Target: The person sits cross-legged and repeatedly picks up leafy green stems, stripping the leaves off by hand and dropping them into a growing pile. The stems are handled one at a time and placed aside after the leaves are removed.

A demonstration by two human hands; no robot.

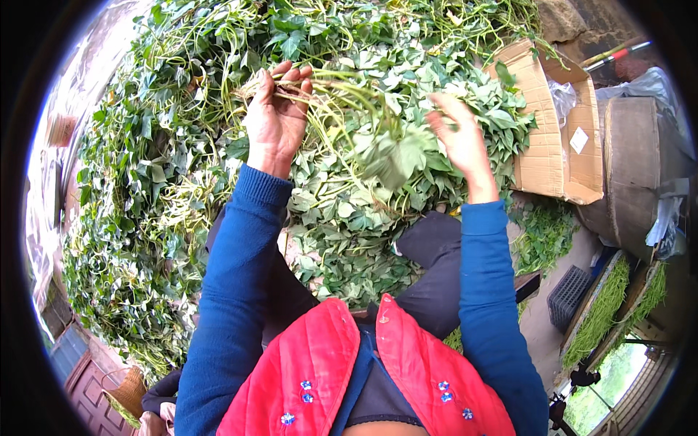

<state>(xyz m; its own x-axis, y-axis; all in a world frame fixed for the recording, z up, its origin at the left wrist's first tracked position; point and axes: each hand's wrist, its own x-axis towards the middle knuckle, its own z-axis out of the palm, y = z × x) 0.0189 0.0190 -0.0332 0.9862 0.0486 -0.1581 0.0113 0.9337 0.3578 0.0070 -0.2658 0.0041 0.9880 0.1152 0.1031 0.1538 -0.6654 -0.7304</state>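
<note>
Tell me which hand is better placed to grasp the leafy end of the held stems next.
Probably the right hand: though blurred, it looks open and is beside the leafy end, while the left hand holds the stems.

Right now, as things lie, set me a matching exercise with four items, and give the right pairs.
Column one
1. Left hand
2. Cardboard box
3. Quilted vest
4. Plastic crate

Column two
A. Red, with blue flower-shaped decorations
B. Dark, at the lower right
C. Holding stems
D. Brown and open, at the right edge of the leaf pile

Pairs: 1-C, 2-D, 3-A, 4-B
</note>
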